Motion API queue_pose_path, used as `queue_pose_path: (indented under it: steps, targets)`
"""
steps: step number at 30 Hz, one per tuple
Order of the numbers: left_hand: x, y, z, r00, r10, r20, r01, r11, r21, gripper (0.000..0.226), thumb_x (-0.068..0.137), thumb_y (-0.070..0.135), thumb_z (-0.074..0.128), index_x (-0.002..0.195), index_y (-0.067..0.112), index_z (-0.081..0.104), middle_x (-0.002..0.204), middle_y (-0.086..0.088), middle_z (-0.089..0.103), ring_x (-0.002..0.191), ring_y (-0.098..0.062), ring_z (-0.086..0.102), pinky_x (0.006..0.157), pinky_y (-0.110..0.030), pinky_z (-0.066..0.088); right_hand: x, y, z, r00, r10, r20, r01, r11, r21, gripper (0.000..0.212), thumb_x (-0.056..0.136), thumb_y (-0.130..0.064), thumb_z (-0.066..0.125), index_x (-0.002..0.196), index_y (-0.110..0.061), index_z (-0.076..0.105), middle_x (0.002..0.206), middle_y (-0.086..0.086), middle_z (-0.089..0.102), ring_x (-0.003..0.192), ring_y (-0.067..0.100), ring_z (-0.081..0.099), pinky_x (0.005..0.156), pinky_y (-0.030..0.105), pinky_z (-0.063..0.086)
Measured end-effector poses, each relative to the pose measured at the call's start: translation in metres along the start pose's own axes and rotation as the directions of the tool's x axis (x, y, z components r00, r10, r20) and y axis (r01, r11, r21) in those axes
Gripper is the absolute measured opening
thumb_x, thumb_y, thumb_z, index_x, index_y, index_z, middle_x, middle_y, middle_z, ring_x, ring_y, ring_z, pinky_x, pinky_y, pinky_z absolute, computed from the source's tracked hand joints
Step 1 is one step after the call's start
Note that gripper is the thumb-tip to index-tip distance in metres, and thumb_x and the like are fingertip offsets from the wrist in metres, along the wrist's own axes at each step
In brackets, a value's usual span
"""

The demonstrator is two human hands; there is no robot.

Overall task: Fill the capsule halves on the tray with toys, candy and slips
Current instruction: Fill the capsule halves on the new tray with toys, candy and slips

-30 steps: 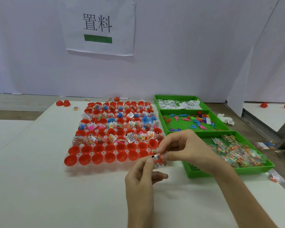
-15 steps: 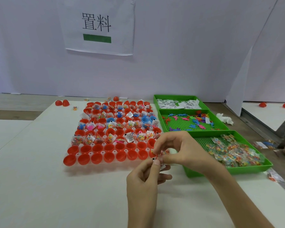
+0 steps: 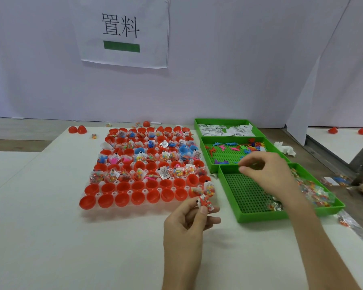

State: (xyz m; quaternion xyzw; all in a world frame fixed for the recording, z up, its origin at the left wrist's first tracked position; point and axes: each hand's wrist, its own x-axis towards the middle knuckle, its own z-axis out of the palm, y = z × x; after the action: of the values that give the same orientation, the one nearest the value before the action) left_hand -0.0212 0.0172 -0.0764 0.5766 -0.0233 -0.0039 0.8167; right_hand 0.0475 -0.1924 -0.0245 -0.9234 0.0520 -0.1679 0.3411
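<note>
A clear tray (image 3: 86, 212) of red capsule halves (image 3: 122, 199) lies on the white table. Its far rows hold toys, candy packets and slips; the two nearest rows are mostly bare. A candy packet (image 3: 209, 188) lies in a half at the near right corner. My left hand (image 3: 189, 218) pinches a red toy with a white slip (image 3: 204, 203) just in front of that corner. My right hand (image 3: 266, 174) hovers above the nearest green bin (image 3: 245, 216), fingers loosely curled with thumb and forefinger close together; nothing shows between them.
Three green bins stand right of the tray: slips (image 3: 224, 129) at the back, small coloured toys (image 3: 235, 148) in the middle, candy packets (image 3: 314, 191) nearest. Loose red halves (image 3: 77, 129) lie at the table's far left. A crumpled tissue (image 3: 285, 147) lies beyond the bins.
My hands have parted. The right hand moved right and up over the green bins. A candy packet now lies in the near right capsule half. The left hand keeps the toy and slip.
</note>
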Motion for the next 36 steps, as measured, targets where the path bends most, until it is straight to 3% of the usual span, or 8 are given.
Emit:
queue_pose_path:
  steps: [2,5,10,16,27,31,34,36]
  targets:
    - [-0.001,0.000,0.001,1.000,0.003,0.007,-0.003,1.000,0.002,0.019,0.095,-0.002,0.054,0.100,0.009,0.068,0.081,-0.007,0.077,0.069,-0.021,0.074,0.064,-0.022,0.057,0.002,0.021,-0.009,0.980,0.189,0.056,-0.180,0.974,-0.138,0.019,0.078,-0.019,0.085,0.087,-0.028,0.071,0.089,-0.006,0.069,0.086,0.013,0.066,0.080,0.030,0.051]
    - [-0.001,-0.001,0.001,1.000,0.012,-0.003,-0.012,1.000,-0.011,0.017,0.095,-0.002,0.055,0.101,0.007,0.067,0.081,-0.007,0.077,0.070,-0.022,0.074,0.065,-0.021,0.057,0.002,0.035,-0.016,0.933,0.335,0.134,-0.311,0.935,-0.173,0.021,0.078,-0.015,0.085,0.093,-0.022,0.071,0.085,0.001,0.069,0.068,0.013,0.066,0.057,0.022,0.048]
    - [-0.001,-0.002,0.001,0.999,0.023,-0.037,-0.024,0.999,-0.026,0.019,0.094,0.000,0.057,0.107,0.011,0.065,0.079,-0.007,0.077,0.072,-0.022,0.075,0.064,-0.021,0.057,0.003,0.032,-0.011,0.946,0.311,0.091,-0.289,0.937,-0.196,0.028,0.079,0.002,0.076,0.081,-0.025,0.073,0.079,0.001,0.071,0.069,0.018,0.069,0.061,0.030,0.055]
    - [-0.001,-0.002,0.000,0.998,0.023,-0.054,-0.024,0.999,-0.028,0.017,0.093,0.002,0.058,0.109,0.008,0.063,0.078,-0.006,0.077,0.075,-0.021,0.075,0.066,-0.021,0.057,0.001,0.039,-0.022,0.936,0.331,0.122,-0.312,0.938,-0.150,0.026,0.073,-0.014,0.088,0.088,-0.024,0.070,0.077,-0.001,0.068,0.052,0.005,0.064,0.045,0.017,0.042]
    - [-0.001,-0.001,0.000,0.998,-0.004,-0.063,0.000,0.998,-0.059,0.015,0.092,0.001,0.059,0.106,0.004,0.065,0.079,-0.009,0.077,0.072,-0.023,0.075,0.062,-0.021,0.057,0.003,0.044,-0.019,0.973,0.231,0.023,-0.229,0.970,-0.085,0.019,0.078,-0.007,0.082,0.076,-0.025,0.074,0.073,-0.003,0.071,0.061,0.013,0.065,0.052,0.020,0.045]
    - [0.000,-0.001,0.000,0.997,-0.030,-0.071,0.024,0.995,-0.092,0.013,0.091,-0.001,0.060,0.100,0.006,0.067,0.078,-0.009,0.076,0.070,-0.025,0.075,0.060,-0.021,0.057,0.004,0.031,-0.017,0.995,0.102,-0.001,-0.099,0.963,0.249,0.018,0.079,-0.003,0.080,0.083,-0.020,0.075,0.076,0.000,0.076,0.074,0.019,0.072,0.069,0.025,0.053]
    - [0.000,-0.001,-0.002,0.996,-0.048,-0.072,0.040,0.993,-0.110,0.014,0.092,0.000,0.059,0.100,0.008,0.069,0.081,-0.009,0.077,0.072,-0.025,0.075,0.060,-0.021,0.057,-0.002,0.012,-0.015,0.981,-0.079,0.175,-0.055,0.757,0.651,0.015,0.074,-0.005,0.079,0.084,-0.016,0.076,0.082,0.011,0.076,0.073,0.025,0.072,0.067,0.025,0.058]
    - [0.000,-0.001,-0.003,0.996,-0.054,-0.076,0.045,0.992,-0.114,0.015,0.092,0.001,0.059,0.101,0.008,0.069,0.083,-0.010,0.077,0.074,-0.025,0.075,0.062,-0.021,0.057,-0.009,-0.001,-0.007,0.923,-0.234,0.306,-0.064,0.688,0.722,0.017,0.073,-0.008,0.083,0.085,-0.017,0.076,0.080,0.013,0.074,0.069,0.024,0.071,0.066,0.026,0.058]
